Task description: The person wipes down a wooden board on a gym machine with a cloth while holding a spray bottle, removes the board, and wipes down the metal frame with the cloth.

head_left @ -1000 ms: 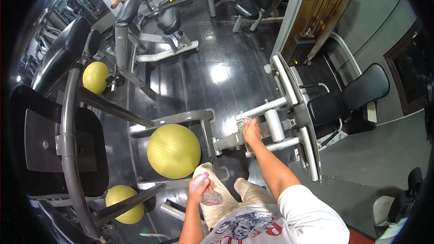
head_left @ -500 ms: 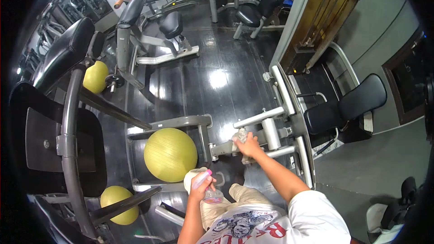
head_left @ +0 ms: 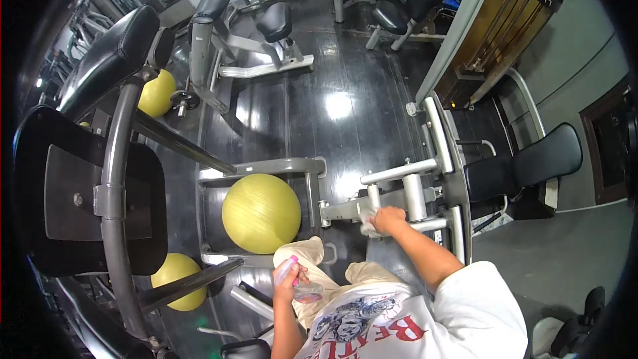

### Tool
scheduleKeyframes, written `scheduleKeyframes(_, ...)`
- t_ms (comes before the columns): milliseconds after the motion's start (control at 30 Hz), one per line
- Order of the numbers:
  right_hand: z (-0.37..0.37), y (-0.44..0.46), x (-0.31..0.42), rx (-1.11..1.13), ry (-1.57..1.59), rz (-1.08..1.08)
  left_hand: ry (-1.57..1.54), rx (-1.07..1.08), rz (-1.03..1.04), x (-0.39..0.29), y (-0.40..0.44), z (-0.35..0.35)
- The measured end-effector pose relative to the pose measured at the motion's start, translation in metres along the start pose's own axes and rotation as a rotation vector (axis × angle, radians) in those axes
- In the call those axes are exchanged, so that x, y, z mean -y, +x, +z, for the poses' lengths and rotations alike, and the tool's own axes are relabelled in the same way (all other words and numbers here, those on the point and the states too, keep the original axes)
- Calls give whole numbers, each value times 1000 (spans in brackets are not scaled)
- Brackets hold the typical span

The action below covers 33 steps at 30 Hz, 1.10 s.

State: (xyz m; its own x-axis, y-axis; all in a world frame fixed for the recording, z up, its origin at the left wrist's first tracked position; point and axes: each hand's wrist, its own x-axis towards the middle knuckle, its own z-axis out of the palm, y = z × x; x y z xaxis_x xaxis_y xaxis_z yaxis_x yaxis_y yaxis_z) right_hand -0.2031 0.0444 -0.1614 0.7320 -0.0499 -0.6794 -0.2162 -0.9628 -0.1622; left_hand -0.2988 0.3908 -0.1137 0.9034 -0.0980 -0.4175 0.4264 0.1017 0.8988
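Note:
Low in front of my body, my left hand (head_left: 287, 286) is wrapped round a clear spray bottle (head_left: 310, 292) with a pink top. My right hand (head_left: 389, 220) grips a pale cloth (head_left: 367, 224), pressed against the grey metal frame (head_left: 345, 209) of a gym machine. Just beyond the right hand, a thick silver roller (head_left: 415, 197) stands between the frame's tubes. The cloth is partly hidden under my fingers.
A large yellow exercise ball (head_left: 261, 213) rests inside a floor frame to the left, with a smaller-looking yellow ball (head_left: 179, 281) nearer. A black padded seat (head_left: 488, 176) and a weight stack (head_left: 458, 86) stand on the right. A bench machine (head_left: 276, 23) is farther off.
My right hand with the cloth has shifted along the frame, nearer the short upright tube and my body. The view has turned slightly; the left hand still holds the spray bottle.

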Motion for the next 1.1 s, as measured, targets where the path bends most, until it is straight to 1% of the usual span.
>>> scheduleKeyframes(67,14,3,-10,58,-50,13,4,15,11,-4,5,4)
scheduleKeyframes(100,6,9,-12,130,-26,49,14,23,16,-6,9,5)
scheduleKeyframes(200,-16,29,-13,-165,420,302,32,29,11,-12,14,8)
scheduleKeyframes(300,-7,60,-4,-355,692,433,46,38,17,-19,18,11)
scheduleKeyframes(333,7,62,7,-418,630,410,61,48,14,-25,18,13)
scheduleKeyframes(400,32,59,20,-492,338,297,67,68,8,-25,18,17)
scheduleKeyframes(433,35,58,16,-472,210,261,61,76,8,-21,20,17)
scheduleKeyframes(533,43,36,8,-276,69,152,77,116,7,-15,17,14)
scheduleKeyframes(567,43,24,7,-119,47,112,79,137,20,-16,20,16)
scheduleKeyframes(667,35,-4,3,-47,-130,-14,23,139,31,-15,18,22)
scheduleKeyframes(700,19,-3,-4,27,-92,-58,27,154,45,-12,17,21)
scheduleKeyframes(767,-5,14,-13,-108,255,124,59,168,41,-18,12,21)
scheduleKeyframes(800,-24,12,-7,-275,378,184,76,173,37,-21,10,21)
scheduleKeyframes(867,-2,57,-19,-558,574,156,69,161,16,-18,4,15)
scheduleKeyframes(933,28,72,-9,-716,584,142,50,164,2,-12,2,16)
scheduleKeyframes(967,44,76,-3,-509,467,186,49,170,-9,-10,1,15)
scheduleKeyframes(1000,56,66,7,-605,452,176,52,174,-20,-8,-1,13)
scheduleKeyframes(1033,56,52,6,-617,378,86,42,189,-26,-6,-1,14)
scheduleKeyframes(1067,56,38,5,-625,307,-4,48,186,-15,-4,1,15)
scheduleKeyframes(1100,64,21,4,-540,216,-66,60,185,-14,-7,-1,19)
